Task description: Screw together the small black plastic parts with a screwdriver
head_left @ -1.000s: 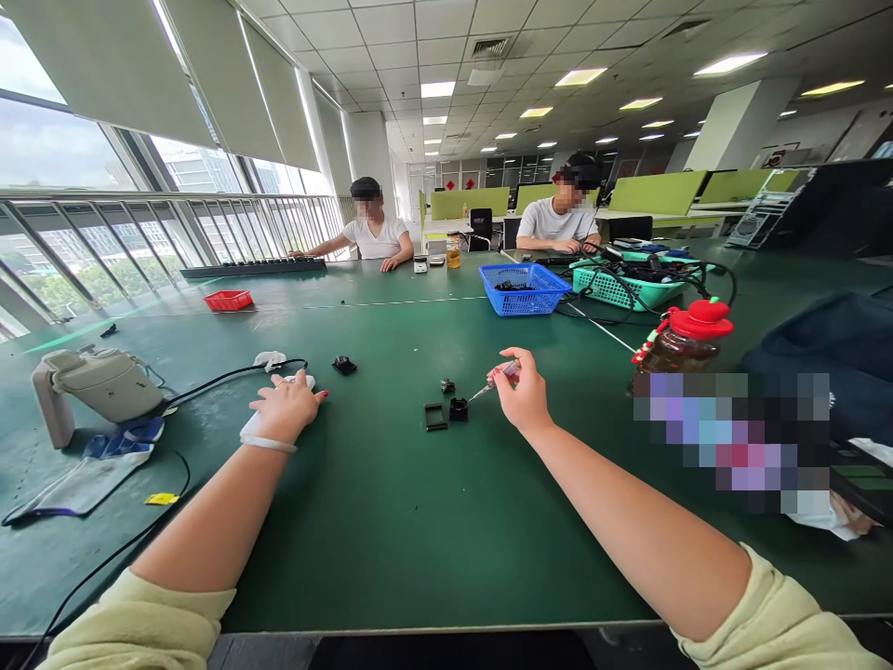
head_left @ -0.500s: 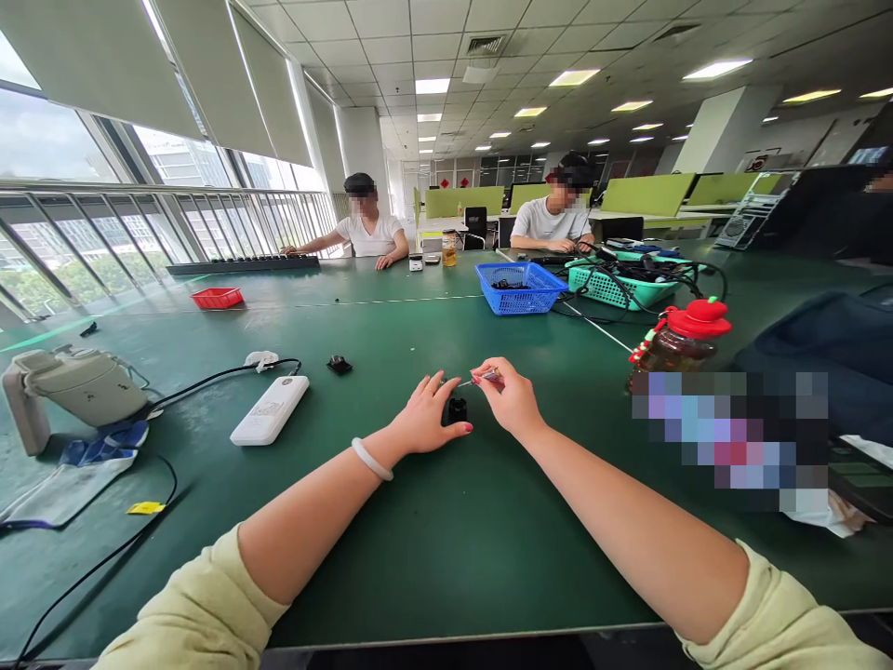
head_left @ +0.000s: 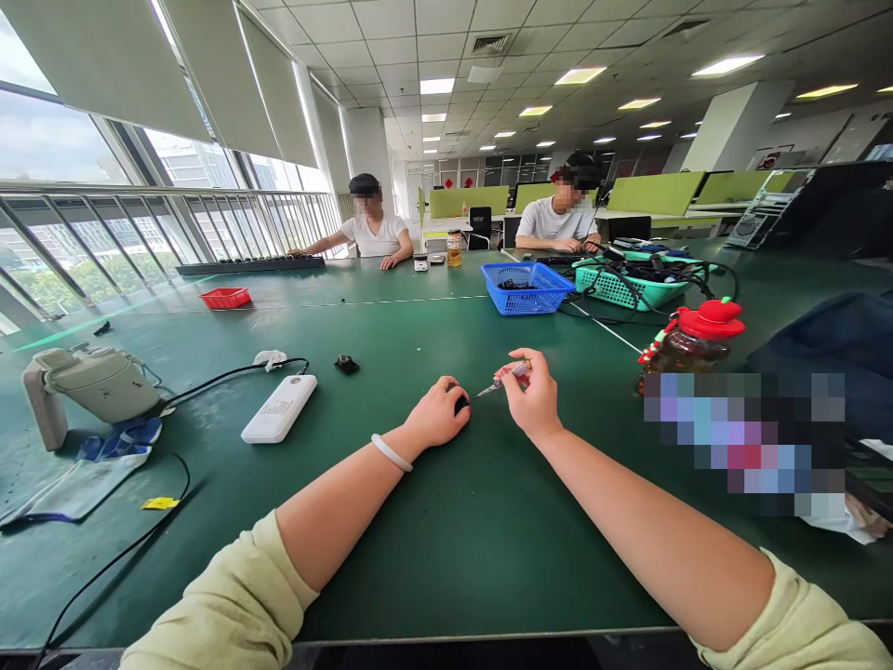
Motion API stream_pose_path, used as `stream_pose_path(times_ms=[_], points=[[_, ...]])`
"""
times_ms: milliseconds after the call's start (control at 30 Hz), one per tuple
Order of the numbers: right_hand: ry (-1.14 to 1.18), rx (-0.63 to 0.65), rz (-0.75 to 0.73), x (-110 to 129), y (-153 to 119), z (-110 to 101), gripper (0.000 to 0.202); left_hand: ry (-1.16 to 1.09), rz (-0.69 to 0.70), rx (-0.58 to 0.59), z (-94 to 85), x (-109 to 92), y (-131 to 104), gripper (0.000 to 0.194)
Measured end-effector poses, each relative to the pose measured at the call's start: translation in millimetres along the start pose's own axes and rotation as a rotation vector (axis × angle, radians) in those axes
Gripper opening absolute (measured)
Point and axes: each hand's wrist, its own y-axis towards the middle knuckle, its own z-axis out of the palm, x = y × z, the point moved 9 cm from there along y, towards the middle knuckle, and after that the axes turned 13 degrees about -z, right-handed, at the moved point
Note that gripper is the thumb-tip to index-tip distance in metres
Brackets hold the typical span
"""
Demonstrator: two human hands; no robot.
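Near the middle of the green table (head_left: 419, 484), my left hand (head_left: 439, 412) is closed round a small black part (head_left: 460, 404), which its fingers partly cover. To the right, my right hand (head_left: 531, 395) grips a thin screwdriver (head_left: 499, 381) with a clear handle. The driver slants down to the left, its tip close beside the black part; whether they touch is too small to tell. Another small black piece (head_left: 346, 364) lies on the table up and left of my left hand.
A white power bank (head_left: 280, 409) with a black cable lies left, near a beige bottle (head_left: 104, 383). Blue (head_left: 528, 300) and green (head_left: 620, 290) baskets stand ahead. A red-lidded jar (head_left: 698, 340) is right. Two people sit across the table.
My left hand has closed round the black part, which stood between its spread fingers. My right hand has drawn right, showing more of the screwdriver. The view has shifted slightly.
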Motion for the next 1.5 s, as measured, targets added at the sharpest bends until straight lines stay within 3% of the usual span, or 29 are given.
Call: stream_pose_path(times_ms=[133, 367, 433, 533, 800, 967, 1133, 1367, 1500], points=[[-0.030, -0.006, 0.009, -2.9, 0.4, -5.6, 0.026, -0.047, -0.059, -0.037, -19.6, 34.8, -0.8, 0.023], [-0.041, 0.069, 0.002, -0.2, -0.8, 3.0, 0.024, 0.209, -0.411, -0.165, -80.6, 161.1, -11.2, 0.033], [-0.035, 0.080, -0.005, 0.9, -0.8, 4.0, 0.023, 0.271, -0.463, -0.186, -93.8, 187.2, -13.5, 0.040], [-0.036, 0.086, -0.006, 0.9, -0.1, 3.5, 0.023, 0.307, -0.504, -0.198, -104.3, 210.6, -12.5, 0.046], [-0.045, 0.077, 0.012, 0.4, 1.4, 0.0, 0.023, 0.304, -0.419, -0.197, -106.8, 221.2, -1.3, 0.040], [-0.040, 0.083, 0.010, 1.7, 1.0, 0.6, 0.024, 0.143, -0.487, -0.283, -122.7, 232.5, -6.3, 0.038], [-0.040, 0.089, 0.011, 2.2, 1.4, 2.4, 0.023, -0.021, -0.512, -0.327, -127.7, 235.3, -9.7, 0.035], [-0.046, 0.082, 0.016, 0.5, 1.0, 1.2, 0.024, -0.343, -0.548, -0.563, -151.1, 247.5, -23.0, 0.035], [-0.040, 0.089, 0.007, 1.9, 1.2, 1.5, 0.024, -0.367, -0.617, -0.637, -169.0, 252.5, -35.7, 0.043]])
